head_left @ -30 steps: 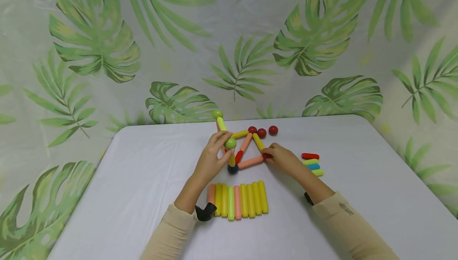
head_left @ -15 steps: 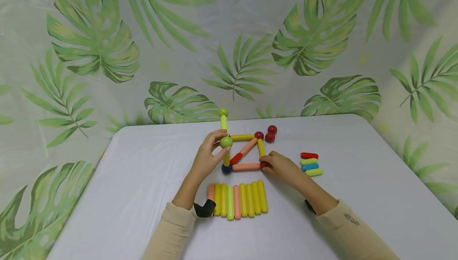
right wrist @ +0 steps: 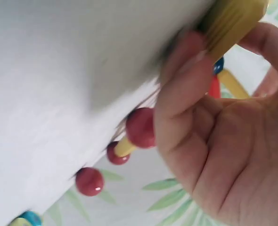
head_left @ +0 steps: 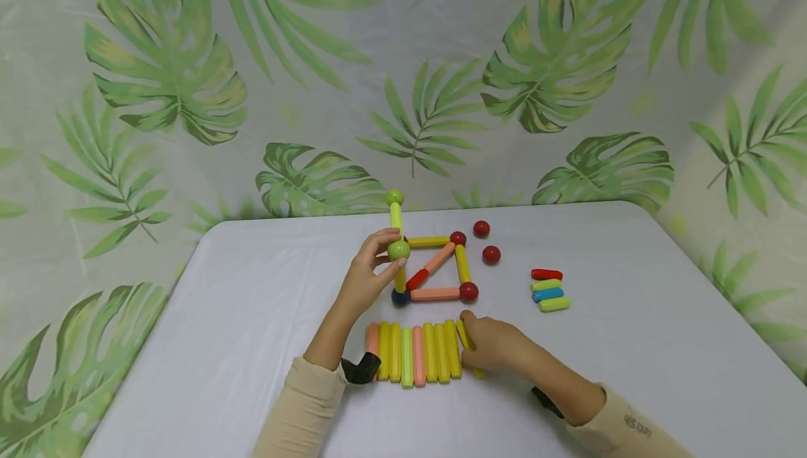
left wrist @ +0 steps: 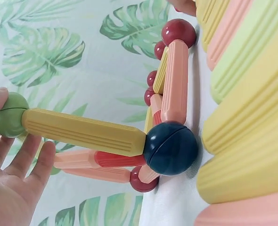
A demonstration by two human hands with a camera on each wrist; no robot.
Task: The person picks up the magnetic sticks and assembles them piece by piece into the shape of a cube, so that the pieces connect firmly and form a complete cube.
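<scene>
My left hand (head_left: 366,272) pinches a light green ball (head_left: 398,251) between thumb and fingers. The ball tops an upright yellow stick (left wrist: 85,131), which rises from a dark blue ball (left wrist: 171,148). Beyond the hand, a light green stick (head_left: 396,216) leads to another green ball (head_left: 394,197). On the table lies a four-sided frame of sticks with red balls (head_left: 468,291) at its right corners and a pink-and-red diagonal (head_left: 431,267). My right hand (head_left: 498,344) grips a yellow stick (right wrist: 234,26) at the right end of a stick row; its fingers partly hide it.
The row of yellow, pink and green sticks (head_left: 406,360) lies in front of the frame. Loose red balls (head_left: 491,255) sit to the frame's right. Farther right are several short sticks (head_left: 548,295). A leaf-patterned cloth (head_left: 416,115) hangs behind the white table (head_left: 265,318).
The frame has turned and squared up. My right hand has left its front right red ball, come nearer and taken hold of a yellow stick. One loose red ball has shifted right and nearer.
</scene>
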